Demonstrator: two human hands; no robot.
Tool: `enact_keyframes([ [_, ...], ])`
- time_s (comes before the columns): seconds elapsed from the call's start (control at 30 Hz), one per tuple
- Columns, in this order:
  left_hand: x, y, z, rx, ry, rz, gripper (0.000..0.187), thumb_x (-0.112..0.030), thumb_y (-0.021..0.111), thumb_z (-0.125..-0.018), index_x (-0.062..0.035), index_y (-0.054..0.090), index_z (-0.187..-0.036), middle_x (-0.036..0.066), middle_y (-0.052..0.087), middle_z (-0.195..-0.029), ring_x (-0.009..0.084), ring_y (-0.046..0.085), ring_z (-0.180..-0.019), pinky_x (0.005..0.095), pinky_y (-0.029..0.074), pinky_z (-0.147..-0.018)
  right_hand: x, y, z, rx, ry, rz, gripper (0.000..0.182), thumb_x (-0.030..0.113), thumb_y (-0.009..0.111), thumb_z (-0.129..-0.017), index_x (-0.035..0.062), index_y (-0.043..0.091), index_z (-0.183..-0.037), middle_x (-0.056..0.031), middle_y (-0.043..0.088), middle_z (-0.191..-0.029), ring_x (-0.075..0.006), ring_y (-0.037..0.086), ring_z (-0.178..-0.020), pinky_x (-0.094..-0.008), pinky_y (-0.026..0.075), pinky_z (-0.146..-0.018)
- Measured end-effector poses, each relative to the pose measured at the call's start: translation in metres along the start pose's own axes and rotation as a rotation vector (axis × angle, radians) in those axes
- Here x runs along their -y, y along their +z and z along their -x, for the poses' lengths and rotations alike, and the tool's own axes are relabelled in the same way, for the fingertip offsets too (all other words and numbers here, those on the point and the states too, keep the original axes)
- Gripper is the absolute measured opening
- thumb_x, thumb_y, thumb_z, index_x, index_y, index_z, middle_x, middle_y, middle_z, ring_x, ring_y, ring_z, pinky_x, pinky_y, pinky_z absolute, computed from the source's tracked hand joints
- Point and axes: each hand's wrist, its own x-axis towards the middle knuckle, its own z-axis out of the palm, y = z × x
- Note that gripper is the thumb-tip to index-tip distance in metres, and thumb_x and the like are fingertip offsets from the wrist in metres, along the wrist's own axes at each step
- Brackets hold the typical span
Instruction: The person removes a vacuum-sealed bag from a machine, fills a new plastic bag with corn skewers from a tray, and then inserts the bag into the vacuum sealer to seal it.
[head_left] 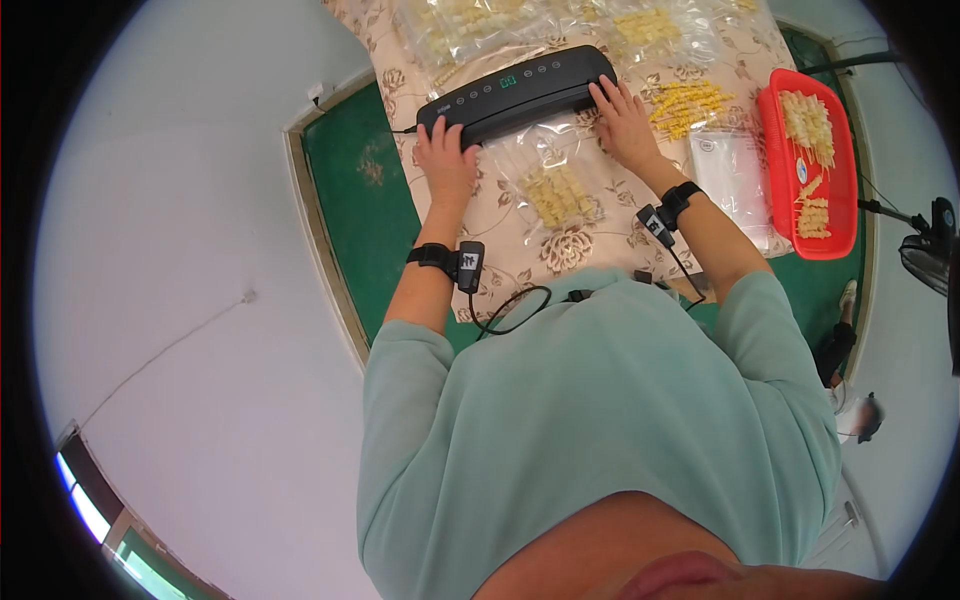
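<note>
Pressing down on the black vacuum sealer (520, 92) with both hands looks like the step in hand, and the likeliest fault, as I judge it, is an uneven push: if one end of the lid sits lower than the other, the clear bag (548, 175) clamped under its near edge could seal crooked or not at all. The bag mouth might also wrinkle or creep out of the slot, since the bag lies loose on the flowered cloth (520, 262) and its load of pale skewers (558, 194) could drag it toward six o'clock.

Going left to right: the left hand (444, 152) lies at nine o'clock of the bag, fingers spread flat and palm down on the sealer's left end; it grips nothing. A black wrist strap (452, 260) with a small unit and cable sits behind it. The bag lies between the two forearms, its top edge tucked under the machine. The right hand (624, 122), at about two o'clock of the bag, is also flat and splayed, fingertips on the sealer's right end, holding nothing. Further toward three o'clock, loose yellow skewers (690, 102) lie on the cloth, then a stack of empty bags (732, 172), then a red tray (836, 240) of more skewers near the bench edge, where a stray elbow could knock it.
</note>
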Motion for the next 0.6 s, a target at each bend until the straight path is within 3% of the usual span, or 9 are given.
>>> enact_keyframes([
  [0.13, -0.054, -0.001, -0.011, 0.149, 0.195, -0.104, 0.065, -0.030, 0.071, -0.078, -0.0127, 0.047, -0.136, 0.015, 0.034, -0.148, 0.0446, 0.024, -0.137, 0.0591, 0.024, -0.107, 0.001, -0.001, 0.001, -0.006, -0.003, 0.009, 0.070, 0.017, 0.061, -0.085, 0.0189, 0.028, -0.147, -0.0068, 0.025, -0.153, -0.0353, 0.026, -0.139, -0.0560, 0.026, -0.109],
  [0.2, -0.072, 0.009, -0.018, 0.281, 0.281, -0.032, 0.072, -0.037, 0.064, -0.084, -0.0150, 0.035, -0.146, 0.014, 0.023, -0.154, 0.0402, 0.015, -0.142, 0.0586, 0.015, -0.111, 0.002, -0.003, -0.001, 0.031, 0.027, 0.050, 0.065, 0.021, 0.062, -0.086, 0.0183, 0.033, -0.145, -0.0071, 0.026, -0.153, -0.0352, 0.025, -0.140, -0.0594, 0.024, -0.108],
  [0.33, -0.087, 0.025, -0.018, 0.249, 0.198, -0.057, 0.073, -0.042, 0.062, -0.085, -0.0114, 0.036, -0.145, 0.015, 0.024, -0.154, 0.0391, 0.015, -0.143, 0.0601, 0.010, -0.112, 0.008, -0.012, -0.013, -0.070, 0.039, -0.033, 0.061, 0.025, 0.061, -0.088, 0.0174, 0.037, -0.143, -0.0073, 0.028, -0.152, -0.0330, 0.023, -0.141, -0.0602, 0.021, -0.109],
  [0.4, -0.088, 0.027, -0.017, 0.259, 0.188, -0.053, 0.073, -0.042, 0.062, -0.085, -0.0112, 0.035, -0.146, 0.015, 0.024, -0.154, 0.0392, 0.015, -0.143, 0.0603, 0.009, -0.111, 0.011, -0.013, -0.025, -0.099, -0.019, -0.040, 0.055, 0.036, 0.060, -0.089, 0.0157, 0.044, -0.138, -0.0067, 0.033, -0.150, -0.0311, 0.024, -0.141, -0.0625, 0.021, -0.107],
  [0.53, -0.089, 0.028, -0.017, 0.290, 0.173, -0.045, 0.074, -0.042, 0.063, -0.085, -0.0108, 0.034, -0.146, 0.016, 0.023, -0.154, 0.0396, 0.014, -0.143, 0.0611, 0.008, -0.111, 0.018, -0.005, -0.053, -0.052, -0.101, 0.140, 0.057, 0.047, 0.050, -0.092, 0.0151, 0.046, -0.138, -0.0041, 0.039, -0.147, -0.0285, 0.022, -0.142, -0.0658, 0.017, -0.106],
  [0.6, -0.089, 0.028, -0.017, 0.300, 0.174, -0.047, 0.076, -0.042, 0.063, -0.084, -0.0108, 0.034, -0.146, 0.017, 0.022, -0.154, 0.0399, 0.013, -0.143, 0.0613, 0.008, -0.111, 0.024, -0.001, -0.063, -0.011, -0.069, 0.156, 0.055, 0.046, 0.049, -0.093, 0.0154, 0.046, -0.139, -0.0036, 0.037, -0.149, -0.0288, 0.021, -0.142, -0.0653, 0.016, -0.106],
])
